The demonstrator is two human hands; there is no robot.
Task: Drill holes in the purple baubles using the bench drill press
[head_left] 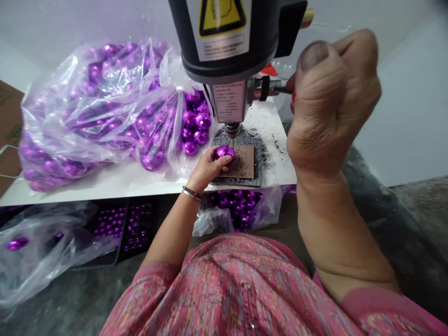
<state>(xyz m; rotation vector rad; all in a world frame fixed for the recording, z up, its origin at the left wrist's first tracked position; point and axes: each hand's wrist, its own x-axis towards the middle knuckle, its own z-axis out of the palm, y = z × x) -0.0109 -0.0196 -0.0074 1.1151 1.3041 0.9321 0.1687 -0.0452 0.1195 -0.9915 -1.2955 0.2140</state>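
Observation:
My left hand (214,163) grips a shiny purple faceted ball (225,152) at the base of a bench drill press (227,100). The drill's thin bit (233,143) points down right beside or over the ball; I cannot tell whether they touch. Beneath the ball lies a brown square board (245,161) on the grey metal base (258,182), both strewn with dark shavings. My right hand (332,93) is raised at the drill's right side, its fingers closed around the feed handle (293,94), most of which the hand hides.
A big clear plastic bag (101,112) of purple balls fills the white table's (168,182) left side, with loose balls (196,122) at its mouth. More balls (238,207) lie in a lined container below the table edge. Black crates (136,226) with small purple balls stand lower left.

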